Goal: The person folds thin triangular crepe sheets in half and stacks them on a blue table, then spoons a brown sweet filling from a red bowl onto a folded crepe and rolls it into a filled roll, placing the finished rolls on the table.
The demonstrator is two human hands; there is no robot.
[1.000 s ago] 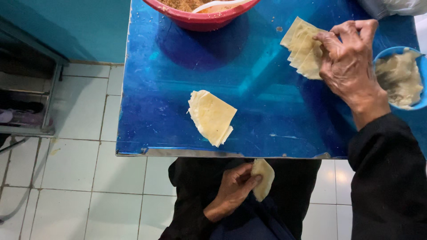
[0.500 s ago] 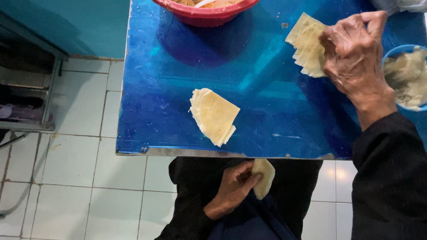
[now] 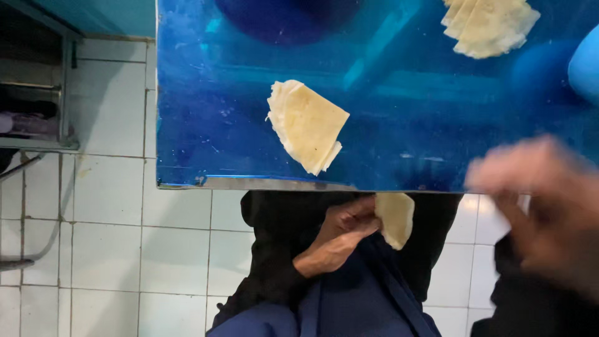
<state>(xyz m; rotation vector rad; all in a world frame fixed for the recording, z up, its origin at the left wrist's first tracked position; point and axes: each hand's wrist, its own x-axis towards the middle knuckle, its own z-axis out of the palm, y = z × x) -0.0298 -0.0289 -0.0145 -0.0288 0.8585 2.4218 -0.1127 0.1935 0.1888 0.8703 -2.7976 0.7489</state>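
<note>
My left hand (image 3: 340, 240) is below the near edge of the blue table (image 3: 206, 125), in front of my dark clothing. It pinches one pale square dough wrapper (image 3: 394, 218) by its edge. My right hand (image 3: 543, 206) is a blur at the right, over the table's near edge, and whether it holds anything cannot be made out. A fanned stack of wrappers (image 3: 309, 125) lies on the table near the front edge. A second stack (image 3: 490, 25) lies at the top right, apart from both hands.
The rim of a blue bowl (image 3: 586, 62) shows at the right edge. White floor tiles (image 3: 106, 249) lie to the left of the table. A metal shelf frame (image 3: 37, 125) stands at the far left.
My right hand has left the far right stack and come back toward the table's near edge, blurred. The view has closed in and the red bowl is out of frame. My left hand still holds its wrapper.
</note>
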